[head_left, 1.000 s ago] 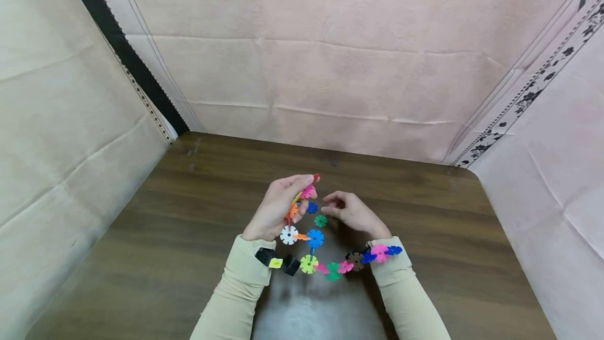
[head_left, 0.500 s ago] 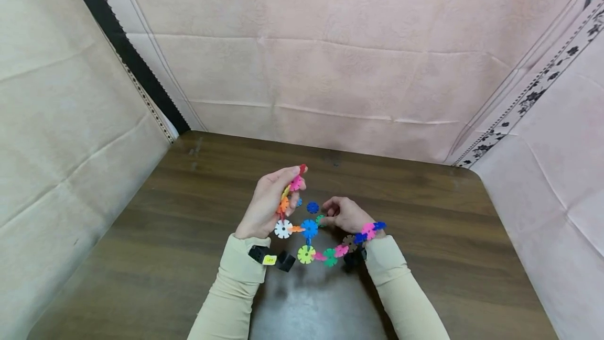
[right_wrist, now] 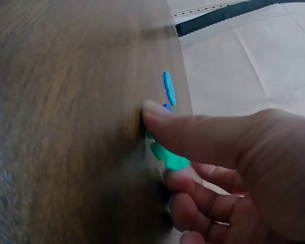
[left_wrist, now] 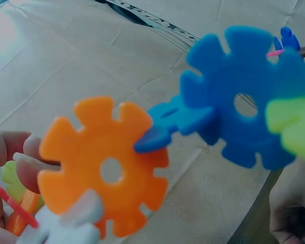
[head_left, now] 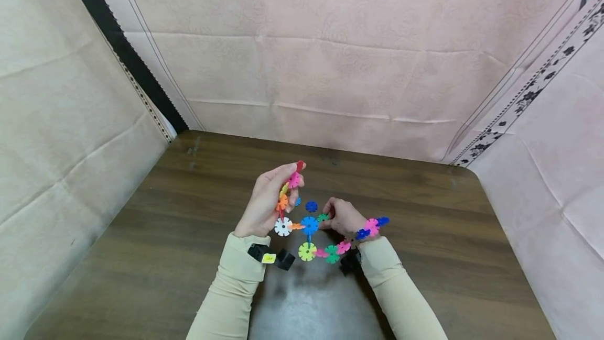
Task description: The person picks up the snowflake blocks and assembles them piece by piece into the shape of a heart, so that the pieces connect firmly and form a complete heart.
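My left hand (head_left: pixel 265 199) grips one end of a chain of interlocking flower-shaped plastic discs, with a red disc (head_left: pixel 300 165) and a pink disc (head_left: pixel 293 179) at its fingertips. From there the chain hangs through a white disc (head_left: pixel 283 227), a blue disc (head_left: pixel 309 226) and a lime disc (head_left: pixel 307 251). Its far end, with another pink disc (head_left: pixel 372 227), passes over the right wrist. My right hand (head_left: pixel 346 217) pinches a single green disc (right_wrist: pixel 174 160) between thumb and fingers, low over the table. In the left wrist view an orange disc (left_wrist: pixel 111 170) looms close.
On the brown wooden table (head_left: pixel 189 256) lie a dark blue disc (head_left: pixel 311 206) and a light blue disc (right_wrist: pixel 169 89), both loose. Pale cloth (head_left: pixel 302 67) hangs behind the table and at both sides.
The right hand has come in to the green disc, which lay flat, and now pinches it tilted. My left hand has moved left and slightly away, drawing the chain along; its far end now overlaps the right wrist.
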`<state>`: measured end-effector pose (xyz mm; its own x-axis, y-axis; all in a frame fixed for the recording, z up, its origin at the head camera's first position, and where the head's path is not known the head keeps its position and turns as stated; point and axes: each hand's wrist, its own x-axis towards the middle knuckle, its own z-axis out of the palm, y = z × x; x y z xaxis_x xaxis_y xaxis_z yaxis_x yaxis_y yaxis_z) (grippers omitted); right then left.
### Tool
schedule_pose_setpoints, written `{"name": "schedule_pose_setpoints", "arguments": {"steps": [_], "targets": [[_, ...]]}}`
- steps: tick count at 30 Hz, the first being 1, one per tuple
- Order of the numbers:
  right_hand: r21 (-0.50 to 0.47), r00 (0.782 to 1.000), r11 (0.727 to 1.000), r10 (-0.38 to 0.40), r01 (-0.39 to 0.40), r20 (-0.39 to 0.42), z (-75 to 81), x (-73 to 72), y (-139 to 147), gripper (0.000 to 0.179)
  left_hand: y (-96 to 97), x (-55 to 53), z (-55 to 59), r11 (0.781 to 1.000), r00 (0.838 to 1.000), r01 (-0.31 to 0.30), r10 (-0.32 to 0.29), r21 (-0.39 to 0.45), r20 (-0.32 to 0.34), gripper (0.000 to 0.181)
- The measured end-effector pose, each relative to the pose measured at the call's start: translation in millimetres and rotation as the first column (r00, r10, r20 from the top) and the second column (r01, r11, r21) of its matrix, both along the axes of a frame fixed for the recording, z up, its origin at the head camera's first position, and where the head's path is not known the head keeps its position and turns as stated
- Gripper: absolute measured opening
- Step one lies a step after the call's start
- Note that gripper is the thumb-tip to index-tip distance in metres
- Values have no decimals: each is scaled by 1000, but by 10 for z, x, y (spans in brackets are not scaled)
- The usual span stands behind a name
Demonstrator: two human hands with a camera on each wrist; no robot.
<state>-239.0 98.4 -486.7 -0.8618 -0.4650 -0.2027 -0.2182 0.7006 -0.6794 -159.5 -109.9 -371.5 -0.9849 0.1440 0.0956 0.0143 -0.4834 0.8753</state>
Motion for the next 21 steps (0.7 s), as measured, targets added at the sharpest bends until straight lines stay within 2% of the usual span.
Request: {"name": "schedule_pose_setpoints", "arguments": {"steps": [4, 6, 8, 11, 14, 21], "targets": [[-122, 1000, 992, -14, 12, -19, 43, 5, 30, 24, 13, 1, 2, 1000, 1000, 13, -13, 28, 11, 32], [-204, 998, 979, -28, 18, -47, 97, 9, 43, 20, 25, 3, 0, 999, 1000, 20, -21, 44, 19, 33], [-299, 995, 954, -47, 19, -88, 173, 15, 55, 18, 45, 3, -8, 998, 999, 32, -33, 52, 25, 33], [-450, 986, 893, -98, 28, -133, 320, 29, 76, 16, 92, 4, -23, 998, 998, 55, -56, 44, 27, 31], [-576, 979, 817, -145, 35, -145, 491, 64, 97, 18, 149, 4, -46, 996, 996, 79, -79, 29, 29, 30], [-760, 971, 649, -199, 27, -135, 850, 171, 123, 26, 243, 8, -104, 993, 992, 112, -113, 27, 64, 34]]}}
